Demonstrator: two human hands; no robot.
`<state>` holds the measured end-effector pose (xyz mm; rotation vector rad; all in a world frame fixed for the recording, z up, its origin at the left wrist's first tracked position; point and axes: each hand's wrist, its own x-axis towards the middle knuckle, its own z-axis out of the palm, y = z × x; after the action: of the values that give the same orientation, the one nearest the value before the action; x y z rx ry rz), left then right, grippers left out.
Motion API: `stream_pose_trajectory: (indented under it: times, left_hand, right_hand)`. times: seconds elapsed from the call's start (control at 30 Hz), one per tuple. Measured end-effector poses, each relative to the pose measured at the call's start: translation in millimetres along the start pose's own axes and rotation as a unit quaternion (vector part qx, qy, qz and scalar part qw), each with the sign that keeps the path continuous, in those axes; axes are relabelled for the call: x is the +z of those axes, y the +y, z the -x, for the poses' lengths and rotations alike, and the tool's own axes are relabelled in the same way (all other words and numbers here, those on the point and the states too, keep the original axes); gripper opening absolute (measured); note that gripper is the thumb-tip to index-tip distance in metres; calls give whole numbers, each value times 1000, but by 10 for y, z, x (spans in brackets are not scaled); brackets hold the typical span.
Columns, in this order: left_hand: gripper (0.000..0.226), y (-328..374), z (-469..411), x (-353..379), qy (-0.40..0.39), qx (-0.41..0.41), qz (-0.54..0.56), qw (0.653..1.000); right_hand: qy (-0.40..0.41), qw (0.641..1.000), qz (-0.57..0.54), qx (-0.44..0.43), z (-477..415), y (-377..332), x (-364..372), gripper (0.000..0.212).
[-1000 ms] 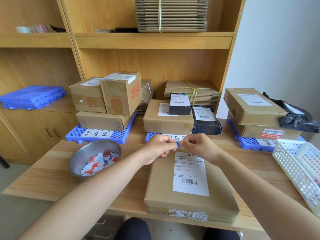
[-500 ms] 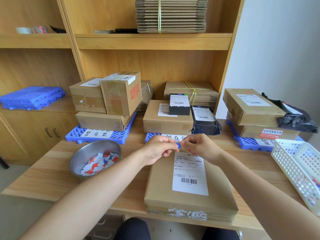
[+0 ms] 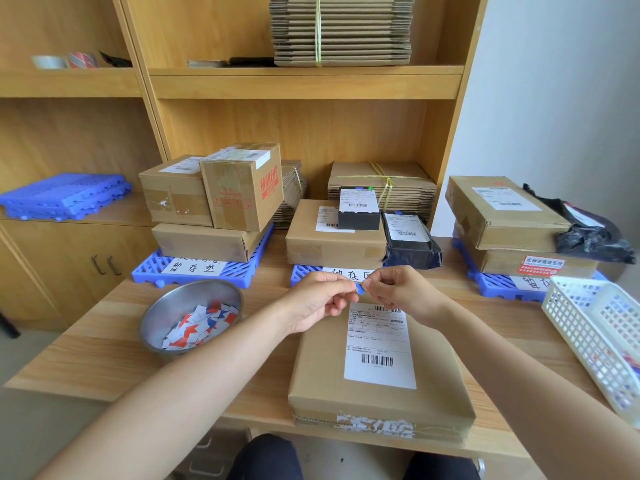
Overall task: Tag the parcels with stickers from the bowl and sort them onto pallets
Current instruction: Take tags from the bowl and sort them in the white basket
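Both hands are raised together over the far end of the flat cardboard parcel (image 3: 322,368), the left hand (image 3: 318,303) and right hand (image 3: 405,292) each pinching a small blue sticker (image 3: 360,288) between fingertips, apparently peeling it. The parcel lies directly below and nearer the person, its long axis running away from them and its shipping label (image 3: 379,344) right of centre, so either hand is about equally close for pressing the sticker down. Compared with a second ago, the hands have barely shifted and the steel bowl (image 3: 180,299) remains at the left.
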<state>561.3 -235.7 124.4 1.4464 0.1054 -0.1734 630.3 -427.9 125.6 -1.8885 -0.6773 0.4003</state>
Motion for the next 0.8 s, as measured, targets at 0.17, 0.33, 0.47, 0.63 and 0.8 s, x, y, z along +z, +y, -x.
stream_pose_trajectory:
  times: [0.17,0.33,0.47,0.63,0.8]
  left_hand:
    - [5,3,5,34,5,-3,2,1000]
    - [3,0,-13,48,19,-21,33,999]
    - [7,-14,-19,53,20,-13,27,999]
    - [14,9,-25,61,24,2,-39,999]
    - [12,19,-35,73,47,9,-77,996]
  right_hand:
    - [13,1000,-5,-2,-12,28,-6,23]
    - [22,1000,-6,-11,-16,8,21,22]
    - [37,999,7,-11,-16,-24,30,25]
    - [23,999,26,-7,-16,-24,39,24]
    - [27,998,54,-14,-18,-35,42,24]
